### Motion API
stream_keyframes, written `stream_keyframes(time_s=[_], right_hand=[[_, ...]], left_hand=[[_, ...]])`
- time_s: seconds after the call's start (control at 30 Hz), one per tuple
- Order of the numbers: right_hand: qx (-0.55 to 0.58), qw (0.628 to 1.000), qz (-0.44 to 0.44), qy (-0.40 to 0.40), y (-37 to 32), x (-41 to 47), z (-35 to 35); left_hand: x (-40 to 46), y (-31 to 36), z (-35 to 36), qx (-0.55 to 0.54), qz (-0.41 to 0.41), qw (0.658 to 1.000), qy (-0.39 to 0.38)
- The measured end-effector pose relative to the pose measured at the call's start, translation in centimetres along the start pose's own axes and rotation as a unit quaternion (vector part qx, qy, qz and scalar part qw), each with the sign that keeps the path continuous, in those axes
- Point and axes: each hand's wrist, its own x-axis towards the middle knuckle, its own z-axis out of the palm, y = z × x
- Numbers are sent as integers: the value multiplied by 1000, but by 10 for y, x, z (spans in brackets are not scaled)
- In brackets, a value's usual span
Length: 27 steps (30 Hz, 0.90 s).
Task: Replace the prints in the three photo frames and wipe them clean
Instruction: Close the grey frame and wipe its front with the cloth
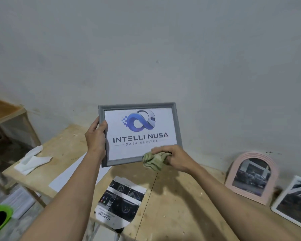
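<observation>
A plain workroom or makeshift workshop is shown, not a furnished living space. A rough, unfinished plywood bench with pale stains and visible panel seams is set against a bare, scuffed grey-white wall. A second raw wooden stand is seen at the left edge. Loose work materials are scattered over the bench: a crumpled white tissue, a blank white sheet and a cut printed brochure page. A pink arched frame and a white frame are leaned against the wall. A stack of white paper is seen lower down at the left.
</observation>
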Motion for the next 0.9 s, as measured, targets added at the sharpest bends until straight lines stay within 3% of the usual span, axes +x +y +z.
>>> stream_keyframes(time_s=[0.07, 0.13, 0.2, 0.27, 0.4, 0.57, 0.73, 0.9], right_hand=[[57, 997, 40, 15, -6, 2, -17], [86, 985, 31, 148, -23, 15, -48], [51, 956, -19, 287, -39, 34, -83], [-45, 940, -84, 326, -46, 51, -107], [-232, 937, -128, 227, -19, 54, -104], [-285, 930, -109, 206, 35, 14, -73], [-251, 961, -51, 103, 61, -24, -43], [-216, 969, 16, 121, 64, -37, -25]], left_hand=[[-1, -5, -3, 14, -6, 1000, -15], [-1, -9, -4, 18, -21, 999, -28], [-1, -13, -2, 32, -27, 998, -52], [-4, -14, 4, 44, -20, 996, -74], [-4, -13, 14, 10, -21, 997, -79], [-8, -20, 14, -6, -22, 998, -51], [-2, -22, 17, -22, -23, 999, -25], [-1, -30, 16, 6, -14, 999, -29]])
